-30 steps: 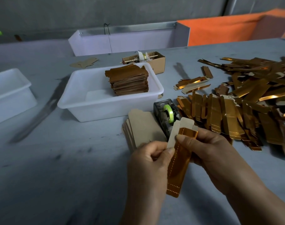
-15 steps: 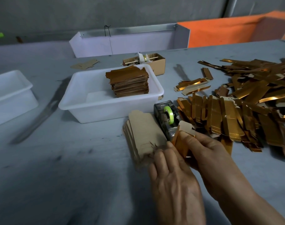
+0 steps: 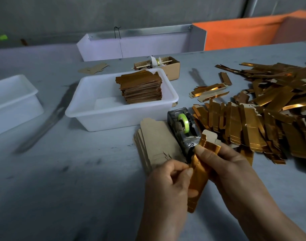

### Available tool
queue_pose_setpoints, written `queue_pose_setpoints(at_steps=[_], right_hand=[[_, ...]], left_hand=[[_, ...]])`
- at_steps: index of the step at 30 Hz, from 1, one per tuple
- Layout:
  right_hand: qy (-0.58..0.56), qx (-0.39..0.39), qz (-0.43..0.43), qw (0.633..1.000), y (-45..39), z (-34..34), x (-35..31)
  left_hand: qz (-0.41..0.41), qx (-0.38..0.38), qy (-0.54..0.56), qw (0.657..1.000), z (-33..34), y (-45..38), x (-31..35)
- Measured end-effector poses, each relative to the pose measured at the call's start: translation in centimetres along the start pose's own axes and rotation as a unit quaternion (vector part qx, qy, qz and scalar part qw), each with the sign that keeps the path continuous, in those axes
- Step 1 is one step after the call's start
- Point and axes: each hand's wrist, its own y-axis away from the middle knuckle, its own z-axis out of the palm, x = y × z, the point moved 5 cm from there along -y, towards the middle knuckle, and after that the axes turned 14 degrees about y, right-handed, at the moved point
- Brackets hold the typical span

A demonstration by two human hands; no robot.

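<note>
1. We have the gold carton [image 3: 198, 174] up off the tabletop [image 3: 79, 188], held between both hands just in front of the tape dispenser [image 3: 182, 129]
2. Our left hand [image 3: 167, 183] pinches the carton's long left edge between thumb and forefinger; our right hand [image 3: 228, 169] grips the upper part, thumb pressed on the gold face near the top flap
3. We judge the step to be folding the flat carton over and holding its seam closed, ready for taping
4. The next move, as we read it, calls for keeping the edges lined up with one hand while the other pulls a short strip from the green roll on the dispenser
5. A finished one would likely join the stack [image 3: 141, 89] in the white tub [image 3: 120, 119]; the loose gold pile [image 3: 270, 119] lies to the right
6. We can read no brand, label or writing on the carton, the dispenser or the tub
</note>
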Motion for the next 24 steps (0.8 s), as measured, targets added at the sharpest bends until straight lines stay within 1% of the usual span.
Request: queue_pose_setpoints(at_steps=[2,4,7,9,10,12,15,16,17,20,24], right_hand=[[-0.008,-0.005,0.012,1.000,0.1,0.1,0.3],[-0.005,0.006,0.021,1.000,0.0,-0.1,0.3],[0.018,0.029,0.010,0.999,-0.3,-0.6,-0.4],[0.039,0.022,0.000,0.999,-0.6,-0.5,-1.2],[0.057,0.011,-0.004,0.998,-0.8,-0.5,-1.6],[0.090,0.001,-0.013,0.996,-1.4,-0.7,-2.3],[0.159,0.076,-0.059,0.983,-2.8,-2.9,-3.3],[0.193,0.088,-0.064,0.975,-3.3,-3.5,-3.3],[0.227,0.081,-0.060,0.969,-3.8,-3.7,-3.0],[0.274,0.033,-0.028,0.961,-5.1,-3.5,-1.4],[0.269,0.026,-0.024,0.962,-5.6,-3.0,-0.9]], left_hand=[[-0.009,-0.013,0.009,1.000,0.1,0.1,-0.3],[-0.033,-0.027,0.039,0.998,0.1,0.0,-0.5],[-0.077,-0.081,0.098,0.989,0.5,-0.1,-0.4],[-0.070,-0.112,0.142,0.981,0.6,-0.1,0.1],[-0.052,-0.106,0.144,0.983,0.5,-0.2,0.3],[-0.018,-0.058,0.139,0.988,-0.1,-0.5,0.4],[-0.013,0.031,0.175,0.984,-1.4,-1.2,-0.2],[-0.015,0.055,0.186,0.981,-1.9,-1.5,-0.5],[-0.017,0.070,0.187,0.980,-2.2,-1.7,-0.7],[-0.018,0.084,0.184,0.979,-2.5,-2.3,-1.3],[-0.023,0.083,0.184,0.979,-2.0,-2.6,-1.5]])
